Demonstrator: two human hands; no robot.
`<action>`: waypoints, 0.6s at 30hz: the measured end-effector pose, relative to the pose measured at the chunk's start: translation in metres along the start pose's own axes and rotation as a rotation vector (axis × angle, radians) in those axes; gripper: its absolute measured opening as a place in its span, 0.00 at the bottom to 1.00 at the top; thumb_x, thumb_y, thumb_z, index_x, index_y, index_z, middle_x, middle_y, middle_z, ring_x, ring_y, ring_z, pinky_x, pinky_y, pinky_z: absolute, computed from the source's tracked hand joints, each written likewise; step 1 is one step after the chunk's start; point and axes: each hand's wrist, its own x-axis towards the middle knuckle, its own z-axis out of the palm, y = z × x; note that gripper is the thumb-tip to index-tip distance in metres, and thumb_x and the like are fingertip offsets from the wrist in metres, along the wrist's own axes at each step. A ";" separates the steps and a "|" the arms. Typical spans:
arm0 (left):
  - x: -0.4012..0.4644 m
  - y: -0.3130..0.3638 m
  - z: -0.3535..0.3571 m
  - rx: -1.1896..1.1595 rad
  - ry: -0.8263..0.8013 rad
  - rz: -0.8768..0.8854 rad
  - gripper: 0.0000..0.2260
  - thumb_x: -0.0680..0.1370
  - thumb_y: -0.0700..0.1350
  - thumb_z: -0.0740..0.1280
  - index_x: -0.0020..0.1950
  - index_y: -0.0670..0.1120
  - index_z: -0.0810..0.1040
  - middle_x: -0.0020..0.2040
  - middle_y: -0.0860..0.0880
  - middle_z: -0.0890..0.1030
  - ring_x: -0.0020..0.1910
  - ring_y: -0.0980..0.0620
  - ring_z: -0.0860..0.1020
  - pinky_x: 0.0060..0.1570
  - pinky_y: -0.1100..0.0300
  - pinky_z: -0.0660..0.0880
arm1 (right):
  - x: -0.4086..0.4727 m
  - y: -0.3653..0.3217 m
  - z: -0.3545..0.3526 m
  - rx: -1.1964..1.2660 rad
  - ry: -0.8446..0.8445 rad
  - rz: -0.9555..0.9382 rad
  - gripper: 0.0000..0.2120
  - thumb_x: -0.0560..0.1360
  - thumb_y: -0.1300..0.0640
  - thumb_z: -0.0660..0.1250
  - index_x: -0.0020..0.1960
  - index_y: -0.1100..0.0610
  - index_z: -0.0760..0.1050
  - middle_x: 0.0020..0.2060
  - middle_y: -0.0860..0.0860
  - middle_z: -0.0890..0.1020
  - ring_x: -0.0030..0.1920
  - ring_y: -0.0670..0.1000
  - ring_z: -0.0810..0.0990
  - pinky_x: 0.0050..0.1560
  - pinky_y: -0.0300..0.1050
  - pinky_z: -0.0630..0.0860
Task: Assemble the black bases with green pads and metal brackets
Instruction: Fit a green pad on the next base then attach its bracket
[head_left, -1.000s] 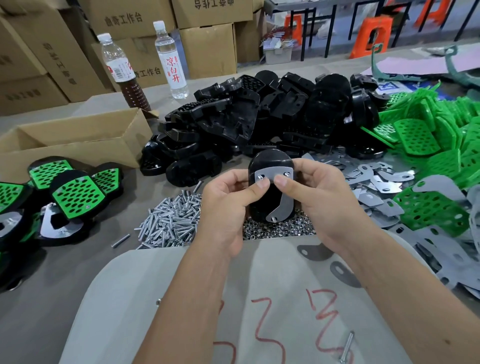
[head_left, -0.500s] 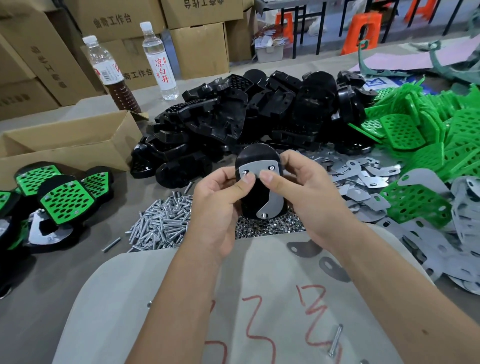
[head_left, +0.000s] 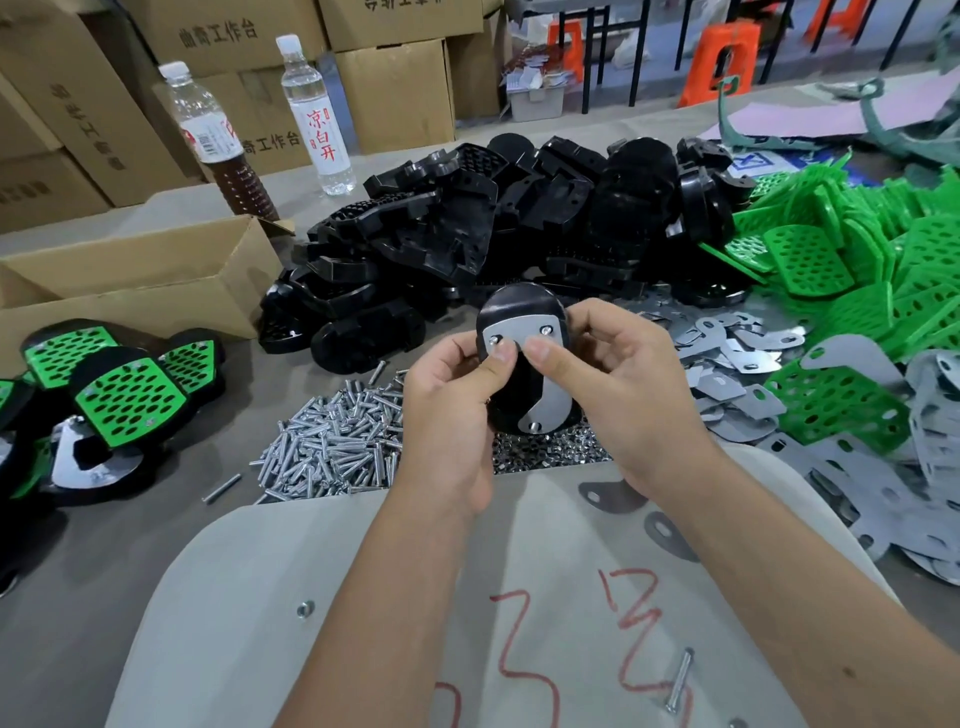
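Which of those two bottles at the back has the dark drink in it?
The left bottle, nearest the open cardboard box. Its lower half holds brown liquid, while the taller bottle to its right looks clear throughout.

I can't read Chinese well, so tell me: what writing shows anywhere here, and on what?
"凉白开", red on white: clear water bottle.
"曲奇工作台": cardboard box behind the bottles.
"奇工作台": lower box, first character hidden.
Red hand-drawn marks: grey sheet, not readable as words.
Brown drink bottle label: too small to read.
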 end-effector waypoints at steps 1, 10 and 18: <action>0.001 -0.001 0.001 0.000 0.030 -0.016 0.05 0.81 0.36 0.68 0.54 0.38 0.83 0.49 0.41 0.85 0.47 0.46 0.83 0.46 0.52 0.80 | 0.000 0.001 0.001 0.019 0.005 0.034 0.04 0.78 0.61 0.75 0.51 0.61 0.83 0.45 0.58 0.86 0.45 0.55 0.83 0.50 0.53 0.82; 0.000 -0.003 -0.003 0.205 -0.018 0.053 0.06 0.82 0.44 0.71 0.57 0.44 0.82 0.50 0.44 0.87 0.53 0.41 0.85 0.57 0.41 0.82 | 0.003 -0.001 -0.001 0.244 0.072 0.128 0.04 0.77 0.66 0.73 0.51 0.61 0.82 0.46 0.58 0.87 0.43 0.55 0.85 0.46 0.50 0.84; 0.002 -0.005 -0.011 0.156 -0.158 -0.061 0.07 0.78 0.37 0.74 0.56 0.40 0.86 0.48 0.41 0.87 0.44 0.47 0.86 0.44 0.57 0.83 | 0.004 -0.005 0.001 0.259 0.148 0.130 0.04 0.79 0.65 0.72 0.52 0.59 0.82 0.49 0.58 0.87 0.46 0.53 0.85 0.46 0.45 0.82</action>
